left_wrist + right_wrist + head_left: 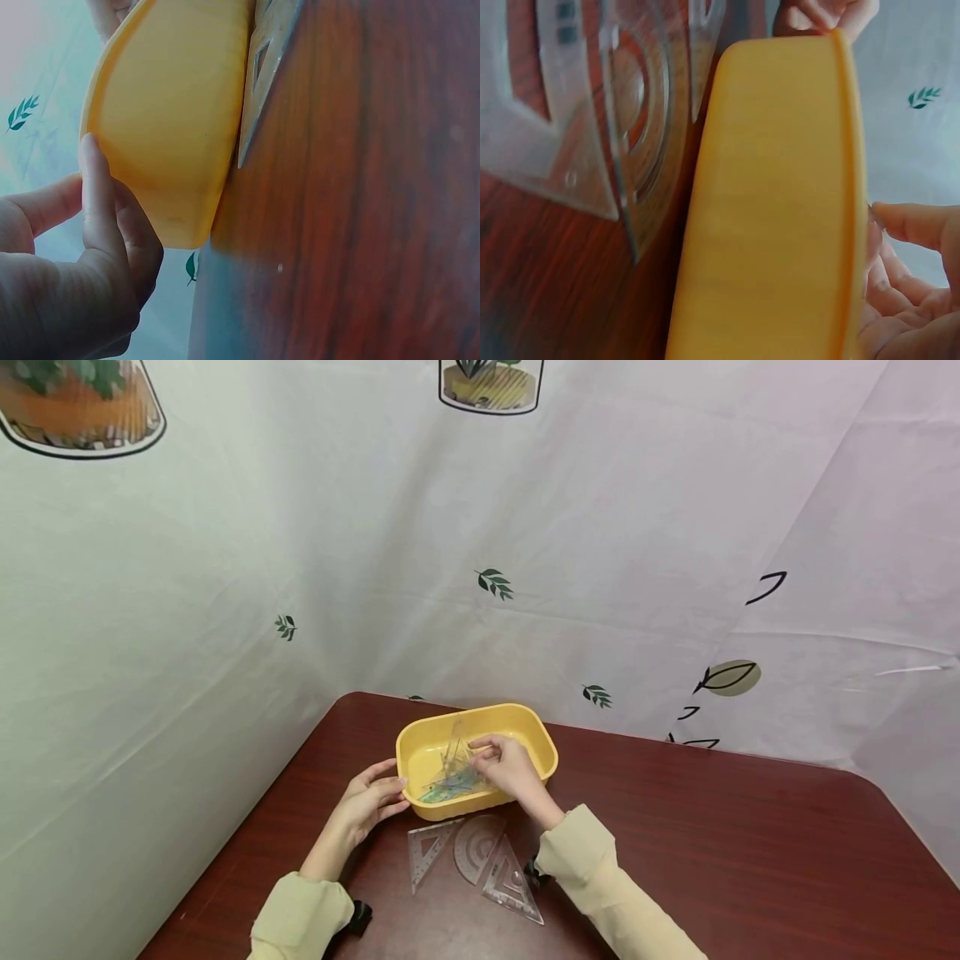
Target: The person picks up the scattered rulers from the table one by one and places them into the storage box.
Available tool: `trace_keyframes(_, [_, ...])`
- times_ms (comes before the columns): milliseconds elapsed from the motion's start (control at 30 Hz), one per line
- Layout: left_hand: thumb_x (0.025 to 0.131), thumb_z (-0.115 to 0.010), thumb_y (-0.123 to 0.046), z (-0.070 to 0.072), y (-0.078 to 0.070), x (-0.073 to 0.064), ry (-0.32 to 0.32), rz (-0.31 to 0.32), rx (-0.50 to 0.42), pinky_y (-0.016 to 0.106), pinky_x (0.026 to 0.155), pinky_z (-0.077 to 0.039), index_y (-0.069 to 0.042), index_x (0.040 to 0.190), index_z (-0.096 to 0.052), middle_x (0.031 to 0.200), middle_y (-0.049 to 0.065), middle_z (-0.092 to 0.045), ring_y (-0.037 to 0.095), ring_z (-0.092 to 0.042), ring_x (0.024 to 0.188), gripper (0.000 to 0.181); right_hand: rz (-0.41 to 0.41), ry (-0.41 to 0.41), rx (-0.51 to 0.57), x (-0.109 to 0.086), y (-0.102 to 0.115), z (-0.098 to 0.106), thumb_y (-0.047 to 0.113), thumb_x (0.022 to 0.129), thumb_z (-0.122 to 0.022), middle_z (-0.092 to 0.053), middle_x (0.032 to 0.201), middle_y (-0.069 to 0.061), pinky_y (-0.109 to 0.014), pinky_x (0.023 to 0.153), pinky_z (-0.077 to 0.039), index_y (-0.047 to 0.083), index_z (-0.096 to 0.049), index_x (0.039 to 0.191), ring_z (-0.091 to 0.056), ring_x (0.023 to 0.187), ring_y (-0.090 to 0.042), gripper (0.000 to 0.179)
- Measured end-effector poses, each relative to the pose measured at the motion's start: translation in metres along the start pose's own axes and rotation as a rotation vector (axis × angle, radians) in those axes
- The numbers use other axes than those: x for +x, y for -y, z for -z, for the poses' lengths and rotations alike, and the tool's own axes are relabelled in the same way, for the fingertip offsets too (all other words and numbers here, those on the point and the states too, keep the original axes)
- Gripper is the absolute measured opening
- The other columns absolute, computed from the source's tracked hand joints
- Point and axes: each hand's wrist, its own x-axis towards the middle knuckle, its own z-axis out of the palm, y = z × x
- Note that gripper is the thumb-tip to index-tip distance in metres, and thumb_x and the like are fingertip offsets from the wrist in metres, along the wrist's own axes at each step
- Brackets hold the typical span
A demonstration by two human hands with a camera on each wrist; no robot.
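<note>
A yellow plastic basin (pixel 537 739) stands on the table, holding several clear and green-blue plastic drawing pieces (pixel 450 785) in a loose pile. My left hand (pixel 365 802) grips the basin's left end, fingertips at its rim and outer wall, as the left wrist view also shows. Reaching over the near rim, my right hand (pixel 510 768) pinches a clear plastic set square (pixel 455 747) that tilts up above the pile. In the right wrist view the basin wall (pixel 772 195) hides most of what these fingers hold.
In front of the basin lie a clear set square (pixel 429 850), a clear protractor (pixel 476 847) and another clear set square (pixel 513 887). The dark red wooden table (pixel 712 843) reaches to the right. White printed cloth (pixel 525 635) hangs behind and at the left.
</note>
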Motion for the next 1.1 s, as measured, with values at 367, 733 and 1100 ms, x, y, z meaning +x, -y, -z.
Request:
trace_keyframes(367, [0.094, -0.055, -0.002, -0.001, -0.001, -0.001, -0.001, 0.000, 0.004, 0.019, 0.067, -0.058, 0.001, 0.147, -0.023, 0.099, 0.003, -0.056, 0.006, -0.060, 0.073, 0.062, -0.037, 0.037, -0.025, 0.009, -0.010, -0.006, 0.002, 0.089, -0.066, -0.071, 0.089, -0.015, -0.024, 0.052, -0.053, 0.000, -0.068, 0.109, -0.069, 0.071, -0.028, 0.020])
trace_keyframes(733, [0.094, -0.053, -0.001, -0.002, -0.002, -0.002, -0.002, -0.002, 0.009, 0.019, 0.067, -0.058, 0.001, 0.147, -0.022, 0.096, 0.001, -0.056, 0.006, -0.060, 0.073, 0.061, -0.030, 0.084, -0.156, 0.008, -0.012, -0.008, 0.003, 0.091, -0.063, -0.072, 0.094, -0.014, -0.022, 0.053, -0.052, 0.001, -0.068, 0.112, -0.069, 0.070, -0.018, 0.022])
trace_keyframes(1100, [0.094, -0.056, -0.004, -0.002, -0.002, -0.002, 0.000, -0.003, 0.007, 0.019, 0.067, -0.058, 0.001, 0.147, -0.022, 0.095, 0.001, -0.056, 0.006, -0.060, 0.074, 0.063, -0.004, 0.064, -0.211, 0.007, -0.013, -0.009, -0.001, 0.088, -0.065, -0.072, 0.090, -0.012, -0.020, 0.054, -0.048, 0.002, -0.070, 0.107, -0.067, 0.075, -0.019, 0.020])
